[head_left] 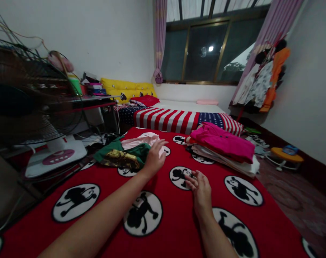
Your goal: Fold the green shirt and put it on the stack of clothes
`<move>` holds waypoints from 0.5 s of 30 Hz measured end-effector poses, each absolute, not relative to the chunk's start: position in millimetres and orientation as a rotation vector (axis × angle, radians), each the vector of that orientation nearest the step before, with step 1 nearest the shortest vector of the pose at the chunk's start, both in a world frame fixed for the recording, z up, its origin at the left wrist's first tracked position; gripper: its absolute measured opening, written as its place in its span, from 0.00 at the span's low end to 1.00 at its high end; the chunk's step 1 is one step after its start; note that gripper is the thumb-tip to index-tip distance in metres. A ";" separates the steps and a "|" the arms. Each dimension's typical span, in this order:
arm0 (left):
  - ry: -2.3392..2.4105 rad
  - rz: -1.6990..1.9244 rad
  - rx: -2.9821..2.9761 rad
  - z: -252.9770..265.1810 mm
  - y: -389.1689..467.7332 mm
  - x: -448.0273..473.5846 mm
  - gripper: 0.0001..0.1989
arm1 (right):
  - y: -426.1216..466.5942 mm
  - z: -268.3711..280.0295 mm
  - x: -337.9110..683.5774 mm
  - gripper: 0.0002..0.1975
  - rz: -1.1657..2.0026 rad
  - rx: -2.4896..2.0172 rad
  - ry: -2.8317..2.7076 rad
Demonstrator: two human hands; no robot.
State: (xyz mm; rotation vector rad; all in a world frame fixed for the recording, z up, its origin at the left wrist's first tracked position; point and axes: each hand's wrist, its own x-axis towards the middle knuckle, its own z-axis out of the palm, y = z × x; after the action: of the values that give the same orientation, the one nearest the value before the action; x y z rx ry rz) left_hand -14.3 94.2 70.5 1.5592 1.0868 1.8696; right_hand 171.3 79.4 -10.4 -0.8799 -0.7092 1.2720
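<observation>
My left hand (pixel 154 158) reaches forward with its fingers stretched out, beside a small heap of clothes. In that heap are a pale pink garment (pixel 136 142) and a green garment (pixel 109 148) with a gold print. The fingertips overlap the pink cloth's edge; whether they touch it I cannot tell. My right hand (pixel 201 190) hovers over the red blanket (pixel 176 215) with fingers apart and slightly bent, holding nothing. Beyond it to the right lies a stack of folded clothes, a bright pink garment (pixel 224 141) on top and white cloth (pixel 232 163) lower down.
A fan with a white base (pixel 56 157) stands close on the left, by a cluttered desk (pixel 98 97). Behind is a bed with a striped, starred cover (pixel 168 120) and a yellow cushion (pixel 127 89). A small stool (pixel 286 154) is on the right floor, below hanging clothes (pixel 262 82).
</observation>
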 end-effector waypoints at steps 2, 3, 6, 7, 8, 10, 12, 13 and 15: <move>1.459 1.947 1.850 71.8 78.6 -54.2 0.20 | 79.9 -10.9 171.0 0.26 1.264 -0.882 -0.713; 1.667 1.979 1.943 67.6 71.3 -74.5 0.19 | 80.1 -11.1 170.9 0.27 1.261 -0.882 -0.713; 2.217 1.916 1.971 42.3 53.6 -131.0 0.15 | 80.2 -11.5 171.1 0.27 1.267 -0.878 -0.713; 2.346 1.773 1.950 32.3 49.7 -146.1 0.13 | 80.0 -11.7 171.3 0.27 1.271 -0.876 -0.715; 2.405 1.581 1.944 23.0 47.1 -158.6 0.13 | 79.7 -11.9 171.5 0.27 1.274 -0.873 -0.720; 2.426 1.315 1.936 8.3 45.4 -174.7 0.15 | 78.8 -12.6 172.1 0.27 1.281 -0.867 -0.739; 2.419 1.144 2.014 0.1 46.7 -180.8 0.20 | 77.9 -13.4 172.8 0.26 1.292 -0.865 -0.765; 2.421 1.086 2.073 -1.8 47.8 -181.5 0.24 | 77.5 -13.7 173.1 0.26 1.299 -0.864 -0.780; 2.408 1.005 2.177 -2.9 49.3 -181.5 0.28 | 77.3 -14.4 173.5 0.26 1.307 -0.864 -0.802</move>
State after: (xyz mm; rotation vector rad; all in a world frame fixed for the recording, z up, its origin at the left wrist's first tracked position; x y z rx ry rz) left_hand -181.5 49.3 -2.9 2.1775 2.4084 1.0050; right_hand 173.5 77.3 -14.4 -0.8640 -0.8019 1.3070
